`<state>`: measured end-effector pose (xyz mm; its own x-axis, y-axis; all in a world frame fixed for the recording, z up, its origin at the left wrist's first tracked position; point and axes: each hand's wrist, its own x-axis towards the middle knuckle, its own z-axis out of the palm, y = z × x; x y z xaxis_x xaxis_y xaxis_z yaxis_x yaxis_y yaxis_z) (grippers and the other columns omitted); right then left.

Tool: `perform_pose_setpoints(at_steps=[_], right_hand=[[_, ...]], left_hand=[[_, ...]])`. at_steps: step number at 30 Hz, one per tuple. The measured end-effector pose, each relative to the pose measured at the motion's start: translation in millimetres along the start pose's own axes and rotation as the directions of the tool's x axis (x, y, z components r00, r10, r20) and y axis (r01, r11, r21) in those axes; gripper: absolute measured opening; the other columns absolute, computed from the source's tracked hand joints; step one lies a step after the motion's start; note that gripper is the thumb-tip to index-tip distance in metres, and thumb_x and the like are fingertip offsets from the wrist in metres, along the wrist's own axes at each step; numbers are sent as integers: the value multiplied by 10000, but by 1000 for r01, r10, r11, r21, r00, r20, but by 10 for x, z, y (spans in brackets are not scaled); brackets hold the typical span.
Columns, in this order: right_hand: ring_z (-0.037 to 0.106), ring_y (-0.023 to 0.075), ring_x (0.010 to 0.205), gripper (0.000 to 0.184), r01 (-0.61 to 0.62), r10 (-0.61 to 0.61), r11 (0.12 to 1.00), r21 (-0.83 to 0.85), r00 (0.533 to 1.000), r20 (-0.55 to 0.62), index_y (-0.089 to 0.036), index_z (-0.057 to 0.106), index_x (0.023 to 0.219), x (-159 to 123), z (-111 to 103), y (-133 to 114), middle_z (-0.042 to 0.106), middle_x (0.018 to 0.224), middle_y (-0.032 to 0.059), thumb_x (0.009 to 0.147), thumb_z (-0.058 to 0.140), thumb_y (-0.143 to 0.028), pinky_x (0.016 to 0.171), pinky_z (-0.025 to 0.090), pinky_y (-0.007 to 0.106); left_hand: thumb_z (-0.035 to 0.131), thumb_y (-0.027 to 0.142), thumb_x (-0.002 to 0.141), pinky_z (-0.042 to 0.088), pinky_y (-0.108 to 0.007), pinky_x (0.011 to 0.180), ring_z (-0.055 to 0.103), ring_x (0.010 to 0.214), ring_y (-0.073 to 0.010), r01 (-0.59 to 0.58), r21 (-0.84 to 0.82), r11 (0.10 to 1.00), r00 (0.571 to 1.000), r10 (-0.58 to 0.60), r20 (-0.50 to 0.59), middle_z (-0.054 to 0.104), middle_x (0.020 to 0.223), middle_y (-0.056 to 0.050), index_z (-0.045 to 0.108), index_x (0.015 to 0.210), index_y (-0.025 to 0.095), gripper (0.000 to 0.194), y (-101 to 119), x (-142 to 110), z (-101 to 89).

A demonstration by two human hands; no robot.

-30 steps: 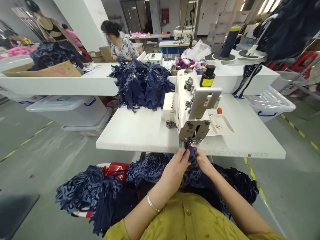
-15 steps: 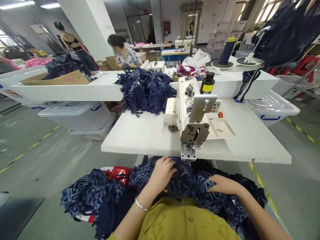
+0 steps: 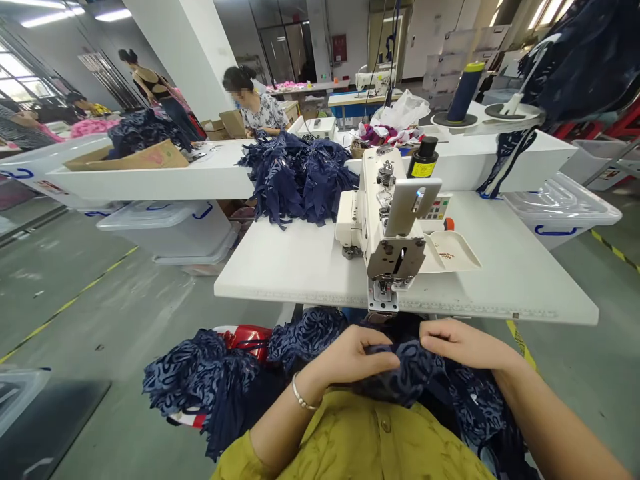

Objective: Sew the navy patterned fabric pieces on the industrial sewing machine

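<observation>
A navy garment piece with a swirling lighter-blue pattern (image 3: 411, 367) is held up in front of my lap, just below the sewing machine (image 3: 384, 213). My left hand (image 3: 357, 357) grips its left side, the thumb stretched along the fabric. At the upper right edge, my right hand (image 3: 453, 341) pinches it between thumb and fingers. More patterned navy fabric (image 3: 473, 400) lies under my right forearm. To the left, a bundle of matching pieces (image 3: 200, 373) rests on a red and white object (image 3: 253, 337), mostly covered.
The white table (image 3: 290, 267) carries a heap of navy pieces with straps (image 3: 303, 177) and a small tray (image 3: 457, 250) holding tiny brown bits. A thread cone (image 3: 465, 93) stands behind. Lidded plastic bins (image 3: 165, 230) sit at left. A co-worker (image 3: 257, 103) sits beyond.
My hands have come closer together and lifted a patterned piece from the lap pile. My right hand has risen toward the table edge. The view has shifted slightly.
</observation>
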<state>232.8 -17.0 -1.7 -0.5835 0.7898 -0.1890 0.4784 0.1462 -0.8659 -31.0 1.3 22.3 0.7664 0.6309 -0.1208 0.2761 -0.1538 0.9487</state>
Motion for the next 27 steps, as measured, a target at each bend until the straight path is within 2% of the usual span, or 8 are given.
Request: perform_pose_setpoints(at_steps=[3, 6, 8, 10, 12, 14, 16, 27], right_hand=[[481, 143, 665, 331, -7, 25, 996, 90, 979, -202, -212, 553, 804, 96, -17, -52, 538, 733, -14, 915, 480, -515, 617, 402, 254], [544, 166, 714, 292, -39, 80, 993, 113, 915, -394, -225, 579, 873, 327, 33, -124, 597, 775, -5, 896, 516, -509, 665, 444, 274], [578, 196, 780, 282, -29, 76, 994, 104, 871, -486, -225, 590, 940, 502, 87, -129, 624, 807, 10, 903, 501, -490, 703, 466, 298], [594, 232, 869, 305, 5, 35, 997, 71, 837, -546, -216, 595, 1024, 642, 137, -107, 646, 872, 36, 920, 464, -471, 738, 481, 323], [594, 261, 954, 334, 37, -8, 999, 37, 813, -583, -206, 596, 1079, 724, 163, -83, 660, 960, 63, 930, 439, -460, 777, 488, 342], [587, 275, 1026, 339, 64, -39, 998, 21, 798, -602, -201, 597, 1106, 755, 155, -74, 660, 1054, 79, 928, 444, -445, 832, 485, 357], [586, 276, 1063, 328, 78, -50, 997, 19, 790, -611, -202, 599, 1129, 765, 115, -78, 654, 1121, 82, 913, 470, -413, 879, 474, 371], [602, 274, 1061, 307, 128, -158, 987, -94, 717, -679, -181, 635, 1061, 1006, -51, -11, 669, 1135, 105, 811, 487, -280, 919, 473, 432]], left_hand=[[523, 497, 891, 375, -210, 600, 491, 634, -109, 28, 84, 996, 984, -13, -178, 559, 652, 14, 644, 703, 125, 434, -18, -40, -129], [505, 441, 915, 431, -230, 649, 564, 676, -136, 119, 233, 965, 928, -25, -372, 622, 696, 0, 663, 745, 143, 378, -96, -34, -268], [499, 385, 927, 465, -269, 720, 605, 756, -167, 203, 409, 890, 849, 48, -526, 651, 773, -26, 672, 803, 154, 314, -169, -8, -329], [517, 329, 925, 478, -333, 834, 614, 932, -215, 255, 589, 767, 748, 230, -623, 666, 960, -82, 668, 947, 154, 232, -238, 33, -326], [522, 268, 927, 453, -369, 946, 568, 1108, -232, 190, 756, 626, 710, 444, -546, 629, 1162, -120, 617, 1128, 153, 250, -291, 85, -251], [508, 214, 935, 409, -356, 1028, 529, 1193, -207, 33, 880, 473, 750, 570, -335, 598, 1267, -107, 542, 1260, 158, 332, -328, 138, -132], [484, 170, 941, 378, -340, 1066, 523, 1212, -188, -61, 931, 361, 796, 580, -173, 602, 1287, -80, 505, 1313, 162, 373, -355, 181, -13], [480, 133, 941, 401, -304, 932, 545, 1176, -168, 155, 970, 188, 801, 551, -235, 609, 1303, -47, 518, 1334, 184, 398, -371, 196, 228]])
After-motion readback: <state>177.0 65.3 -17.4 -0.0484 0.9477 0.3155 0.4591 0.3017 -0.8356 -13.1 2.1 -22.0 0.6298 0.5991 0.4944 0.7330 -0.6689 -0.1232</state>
